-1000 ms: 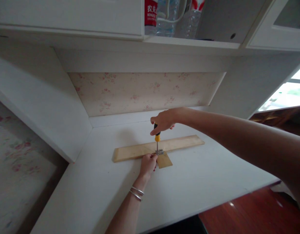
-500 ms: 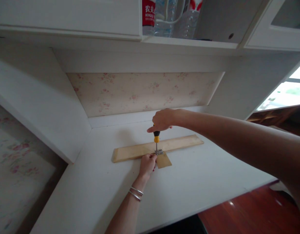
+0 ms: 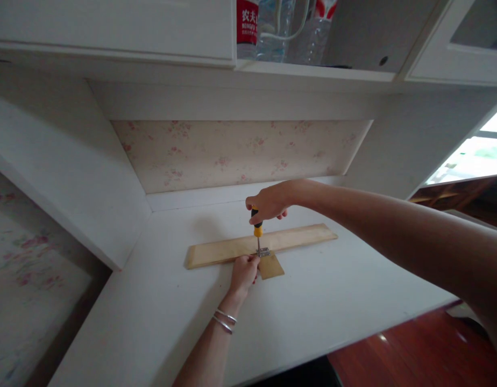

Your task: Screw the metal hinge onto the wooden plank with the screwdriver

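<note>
My right hand is closed round the black and yellow handle of a screwdriver, which stands nearly upright. Its shaft points down to a small metal hinge. The hinge lies where a long, flat wooden strip meets a short wooden piece. Close by the screwdriver's tip, my left hand has its thumb and fingers pinched together at the hinge's left edge, beside the short piece. What those fingers grip is too small to make out. Two silver bangles circle the left wrist.
The wood lies on a white desktop with a raised back edge. White side panels and an overhead cabinet surround it. Plastic bottles stand on the open shelf above. A red floor shows beyond the front edge.
My right hand has shifted its grip on the screwdriver, fingers opening slightly so more of the handle shows. The handle leans a little further left. My left hand and the wood stay put.
</note>
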Demonstrator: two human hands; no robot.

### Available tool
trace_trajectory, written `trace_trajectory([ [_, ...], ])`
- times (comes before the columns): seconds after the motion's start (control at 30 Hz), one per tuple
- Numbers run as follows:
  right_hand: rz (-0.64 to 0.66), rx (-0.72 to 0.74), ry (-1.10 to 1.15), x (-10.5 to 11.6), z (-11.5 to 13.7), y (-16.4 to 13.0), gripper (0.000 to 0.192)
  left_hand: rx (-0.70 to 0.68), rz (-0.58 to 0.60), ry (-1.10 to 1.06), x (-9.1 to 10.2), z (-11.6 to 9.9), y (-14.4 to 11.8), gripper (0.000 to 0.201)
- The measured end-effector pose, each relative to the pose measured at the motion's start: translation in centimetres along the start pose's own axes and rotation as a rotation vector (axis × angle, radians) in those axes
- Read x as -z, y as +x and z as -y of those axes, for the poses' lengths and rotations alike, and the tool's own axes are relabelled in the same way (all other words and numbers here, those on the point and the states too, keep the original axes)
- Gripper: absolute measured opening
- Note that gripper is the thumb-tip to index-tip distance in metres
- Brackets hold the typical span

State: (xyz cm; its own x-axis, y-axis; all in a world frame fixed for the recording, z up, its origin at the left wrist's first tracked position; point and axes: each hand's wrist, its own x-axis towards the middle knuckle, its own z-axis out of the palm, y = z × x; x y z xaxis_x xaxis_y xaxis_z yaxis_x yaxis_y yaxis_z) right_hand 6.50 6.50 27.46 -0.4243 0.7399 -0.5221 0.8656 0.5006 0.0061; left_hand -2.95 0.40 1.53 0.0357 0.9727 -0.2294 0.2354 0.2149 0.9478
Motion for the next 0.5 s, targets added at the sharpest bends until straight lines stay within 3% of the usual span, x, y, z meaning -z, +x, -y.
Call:
trace_trajectory([
  [0.1, -0.002, -0.022, -0.085, -0.1, 0.2, 0.2, 0.051, -0.005, 0.001, 0.022, 0.0, 0.1, 0.0, 0.026],
  [0.27, -0.192, -0.168, -0.196, -0.4, 0.6, 0.4, 0.069, 0.005, 0.001, 0.033, 0.1, -0.1, -0.1, 0.027],
  [0.43, 0.005, -0.005, 0.017, -0.1, 0.1, -1.1, 0.073, 0.009, -0.010, 0.021, 0.0, -0.2, -0.2, 0.028],
  [0.5, 0.027, 0.070, 0.017, -0.3, 0.1, -1.2, 0.066, 0.016, -0.004, 0.015, 0.0, -0.1, -0.1, 0.027],
])
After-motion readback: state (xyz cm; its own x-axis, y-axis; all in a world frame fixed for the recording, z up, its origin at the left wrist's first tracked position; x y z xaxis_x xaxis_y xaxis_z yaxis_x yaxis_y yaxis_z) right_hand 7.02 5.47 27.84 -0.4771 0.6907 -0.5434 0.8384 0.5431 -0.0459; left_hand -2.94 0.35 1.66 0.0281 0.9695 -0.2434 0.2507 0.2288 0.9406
